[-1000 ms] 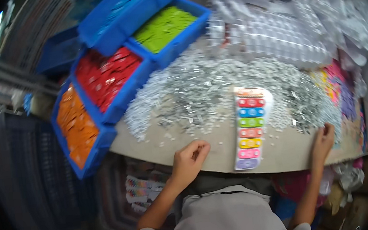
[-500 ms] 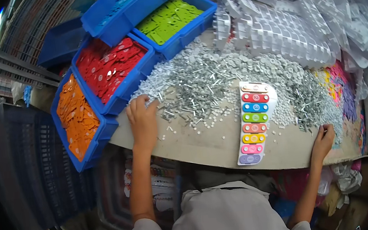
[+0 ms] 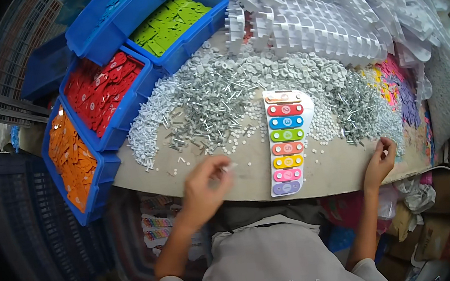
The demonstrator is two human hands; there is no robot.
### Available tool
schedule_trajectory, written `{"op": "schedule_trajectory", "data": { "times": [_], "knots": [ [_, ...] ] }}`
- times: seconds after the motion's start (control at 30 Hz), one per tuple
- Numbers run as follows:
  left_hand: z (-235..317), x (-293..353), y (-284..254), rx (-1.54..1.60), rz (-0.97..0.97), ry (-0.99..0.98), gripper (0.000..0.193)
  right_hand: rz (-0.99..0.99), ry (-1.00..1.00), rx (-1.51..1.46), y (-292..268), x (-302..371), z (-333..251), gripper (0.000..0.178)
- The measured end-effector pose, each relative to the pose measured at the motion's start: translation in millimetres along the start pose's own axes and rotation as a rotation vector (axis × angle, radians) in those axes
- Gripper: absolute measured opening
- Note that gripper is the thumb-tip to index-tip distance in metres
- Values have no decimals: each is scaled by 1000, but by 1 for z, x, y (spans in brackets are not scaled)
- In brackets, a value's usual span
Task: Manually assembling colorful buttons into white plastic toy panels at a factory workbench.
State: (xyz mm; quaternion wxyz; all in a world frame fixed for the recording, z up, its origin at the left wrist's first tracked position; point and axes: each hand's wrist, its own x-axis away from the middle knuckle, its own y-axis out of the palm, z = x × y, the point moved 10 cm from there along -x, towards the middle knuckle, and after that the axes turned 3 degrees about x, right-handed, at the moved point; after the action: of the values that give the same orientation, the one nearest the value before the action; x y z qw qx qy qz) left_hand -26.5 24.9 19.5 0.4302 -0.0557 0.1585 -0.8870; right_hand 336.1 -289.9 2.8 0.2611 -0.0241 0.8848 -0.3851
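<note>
A toy xylophone (image 3: pixel 286 142) with a white base and a column of coloured bars lies on the table in front of me, its narrow end toward me. White round caps show at the ends of most bars. My left hand (image 3: pixel 208 189), slightly blurred, is raised left of it, fingertips pinched on a small white plastic peg (image 3: pixel 232 165). My right hand (image 3: pixel 380 162) rests at the near right of the table, thumb and fingers pinched together beside a heap of small metal pins (image 3: pixel 357 121). Whatever lies between those fingertips is too small to make out.
Heaps of white pegs (image 3: pixel 145 140), metal pins (image 3: pixel 210 106) and grey-white washers (image 3: pixel 305 71) spread behind the xylophone. Blue bins hold orange bars (image 3: pixel 73 162), red bars (image 3: pixel 102 93) and green bars (image 3: pixel 172 25). White plastic frames (image 3: pixel 328 31) are piled at the back right.
My left hand has come from the white pegs by the bins toward me and right, with a small white peg in its fingertips. The whole view has shifted; my right hand stays by the right-hand heap.
</note>
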Motion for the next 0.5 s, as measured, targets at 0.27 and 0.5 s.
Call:
{"op": "schedule_trajectory", "data": {
  "times": [0.27, 0.5],
  "knots": [
    [-37, 51, 109, 748, -501, -534, 17, -927, 397, -797, 57, 104, -136, 20],
    [-45, 50, 118, 745, -470, -544, 13, -1185, 514, -915, 76, 142, -144, 33]
  ]
}}
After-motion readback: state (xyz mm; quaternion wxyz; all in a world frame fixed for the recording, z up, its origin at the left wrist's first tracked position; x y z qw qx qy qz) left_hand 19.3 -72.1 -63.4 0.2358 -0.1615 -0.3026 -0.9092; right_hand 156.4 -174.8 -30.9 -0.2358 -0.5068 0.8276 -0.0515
